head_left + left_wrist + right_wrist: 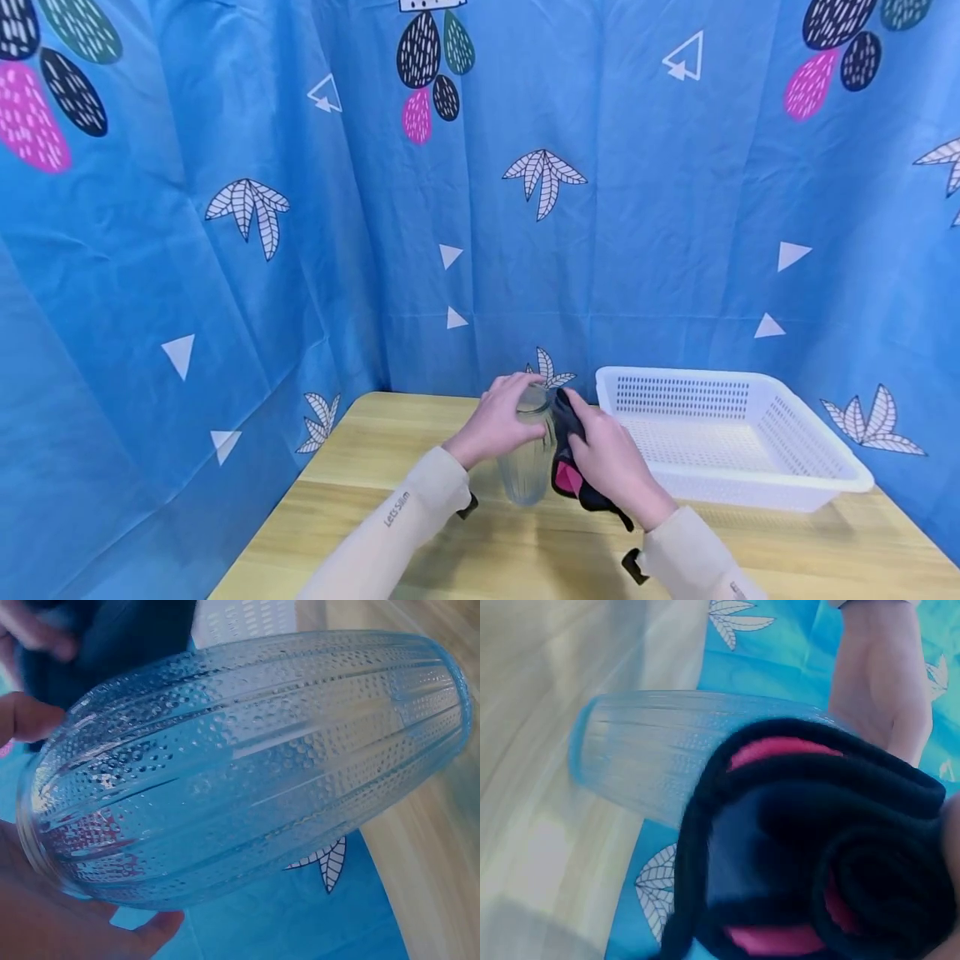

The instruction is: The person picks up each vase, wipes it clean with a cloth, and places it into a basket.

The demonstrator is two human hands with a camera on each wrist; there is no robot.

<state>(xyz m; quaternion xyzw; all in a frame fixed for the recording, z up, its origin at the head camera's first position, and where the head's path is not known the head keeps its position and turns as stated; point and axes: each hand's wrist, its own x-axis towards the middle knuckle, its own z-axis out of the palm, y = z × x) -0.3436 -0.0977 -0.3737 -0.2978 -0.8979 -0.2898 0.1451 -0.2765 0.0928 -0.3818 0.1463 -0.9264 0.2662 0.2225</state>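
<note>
A clear ribbed glass vase [526, 477] with a dimpled surface stands near the middle of the table. Its rim end is held by my left hand [501, 419], the thumb and fingers curving round it in the left wrist view. To the right of the vase, my right hand [613, 460] grips a folded black cloth item [761, 840] with pink lining and thick edging, partly rolled up. The black item is close beside the glass; whether they touch I cannot tell. Whether the vase's base meets the table is also unclear.
A white perforated plastic basket [757, 475] sits on the right of the wooden table [360, 492]. A blue patterned curtain [525, 275] hangs behind the table and along its left side.
</note>
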